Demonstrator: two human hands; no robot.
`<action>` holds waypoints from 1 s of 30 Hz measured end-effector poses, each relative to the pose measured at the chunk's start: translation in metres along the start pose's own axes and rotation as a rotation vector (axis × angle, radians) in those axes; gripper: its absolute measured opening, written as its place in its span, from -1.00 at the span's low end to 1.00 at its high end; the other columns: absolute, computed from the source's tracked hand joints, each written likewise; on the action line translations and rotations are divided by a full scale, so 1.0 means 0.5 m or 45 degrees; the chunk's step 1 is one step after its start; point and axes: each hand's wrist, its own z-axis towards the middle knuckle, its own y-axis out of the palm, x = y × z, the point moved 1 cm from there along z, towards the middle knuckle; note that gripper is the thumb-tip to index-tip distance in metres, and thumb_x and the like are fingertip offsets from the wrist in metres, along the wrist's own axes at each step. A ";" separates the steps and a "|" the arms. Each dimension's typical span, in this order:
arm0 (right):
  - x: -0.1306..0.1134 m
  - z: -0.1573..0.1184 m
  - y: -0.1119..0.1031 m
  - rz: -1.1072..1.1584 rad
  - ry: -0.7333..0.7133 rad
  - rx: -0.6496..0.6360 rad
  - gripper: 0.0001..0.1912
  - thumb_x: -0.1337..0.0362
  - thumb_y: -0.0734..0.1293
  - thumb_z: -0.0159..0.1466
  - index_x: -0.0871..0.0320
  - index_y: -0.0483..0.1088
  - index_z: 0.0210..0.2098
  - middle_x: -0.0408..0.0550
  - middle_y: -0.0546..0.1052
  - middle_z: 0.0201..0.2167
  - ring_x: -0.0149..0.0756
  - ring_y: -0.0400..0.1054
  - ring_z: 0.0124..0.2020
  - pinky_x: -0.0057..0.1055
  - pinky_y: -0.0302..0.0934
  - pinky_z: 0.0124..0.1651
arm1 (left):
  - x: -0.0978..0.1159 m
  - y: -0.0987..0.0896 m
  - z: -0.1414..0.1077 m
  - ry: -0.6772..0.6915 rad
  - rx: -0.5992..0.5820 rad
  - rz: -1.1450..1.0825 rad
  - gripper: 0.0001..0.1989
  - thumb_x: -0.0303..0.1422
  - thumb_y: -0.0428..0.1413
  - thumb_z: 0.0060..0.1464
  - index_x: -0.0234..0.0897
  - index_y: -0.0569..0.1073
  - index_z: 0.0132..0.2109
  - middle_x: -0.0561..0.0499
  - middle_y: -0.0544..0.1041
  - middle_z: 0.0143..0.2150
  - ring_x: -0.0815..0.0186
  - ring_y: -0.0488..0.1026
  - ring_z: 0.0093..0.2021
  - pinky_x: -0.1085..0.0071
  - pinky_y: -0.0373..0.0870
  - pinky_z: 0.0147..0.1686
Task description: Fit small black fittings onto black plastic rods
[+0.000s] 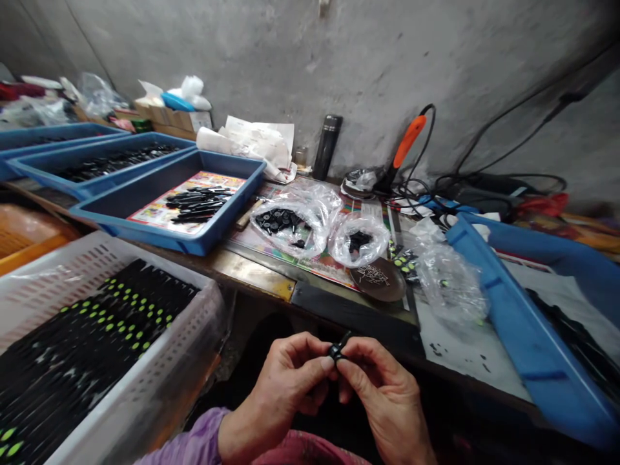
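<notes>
A small black plastic part [335, 351] is pinched between my two hands, low in the view in front of the bench edge. My left hand [285, 371] grips it from the left with thumb and forefinger. From the other side my right hand [382, 387] closes its thumb and fingers on the same part; a thin black tip sticks up between them. Fingers cover most of it. Beyond the hands lie an open plastic bag of round black caps [281, 221], a smaller bag of black pieces [358, 241] and a round dish of small screws [375, 279].
At the left, a white crate [109, 242] holds rows of black pieces with green dots. Behind it, a blue tray [203, 244] carries black parts. Another blue tray [508, 323] stands right. An orange-handled tool [409, 141] and black flask [327, 147] stand by the wall.
</notes>
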 end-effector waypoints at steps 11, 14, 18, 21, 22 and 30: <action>0.004 -0.006 -0.007 -0.038 0.028 -0.035 -0.89 0.21 0.45 0.28 0.10 0.48 -0.28 -0.19 0.48 -0.47 -0.45 0.36 -0.56 -0.63 0.32 -0.50 | -0.006 -0.007 0.001 -0.019 0.000 0.032 -0.72 -0.22 0.27 0.01 -0.36 0.45 -0.28 0.05 0.45 -0.55 0.54 0.20 -0.66 0.64 0.08 -0.70; 0.010 -0.007 -0.008 -0.029 0.021 -0.039 -0.89 0.22 0.44 0.29 0.10 0.47 -0.27 -0.19 0.48 -0.47 -0.45 0.36 -0.55 -0.64 0.32 -0.50 | -0.008 -0.008 0.001 -0.035 -0.013 0.025 -0.71 -0.21 0.27 0.01 -0.36 0.45 -0.28 0.03 0.47 -0.54 0.54 0.21 -0.66 0.65 0.07 -0.71; 0.017 -0.004 -0.001 0.030 0.012 -0.028 -0.87 0.22 0.44 0.30 0.08 0.42 -0.22 -0.21 0.47 -0.46 -0.46 0.36 -0.54 -0.65 0.32 -0.51 | -0.011 -0.010 0.004 -0.052 -0.019 -0.013 -0.72 -0.23 0.28 0.02 -0.35 0.44 -0.27 0.02 0.48 -0.52 0.53 0.24 -0.64 0.66 0.06 -0.71; 0.017 0.000 0.004 0.116 0.004 0.004 -0.78 0.23 0.46 0.27 0.07 0.35 -0.19 -0.22 0.46 -0.45 -0.43 0.39 -0.52 -0.63 0.34 -0.54 | -0.013 -0.015 0.007 -0.027 -0.063 -0.032 -0.73 -0.24 0.28 0.03 -0.35 0.43 -0.26 0.01 0.50 -0.49 0.53 0.24 -0.65 0.64 0.06 -0.72; 0.015 0.002 0.004 0.154 0.007 0.004 -0.75 0.23 0.47 0.26 0.06 0.32 -0.19 -0.23 0.45 -0.45 -0.41 0.40 -0.52 -0.62 0.35 -0.55 | -0.012 -0.018 0.008 -0.012 -0.083 -0.032 -0.73 -0.24 0.28 0.03 -0.35 0.43 -0.26 0.01 0.50 -0.48 0.54 0.23 -0.65 0.64 0.06 -0.72; 0.008 0.016 -0.014 0.111 0.119 -0.157 -0.59 0.23 0.48 0.25 0.02 0.17 -0.08 -0.28 0.43 -0.43 -0.45 0.37 -0.53 -0.61 0.33 -0.48 | 0.002 -0.029 0.009 0.014 -0.175 0.025 -0.75 -0.26 0.28 0.05 -0.35 0.41 -0.29 0.07 0.44 -0.54 0.57 0.14 -0.67 0.62 -0.01 -0.71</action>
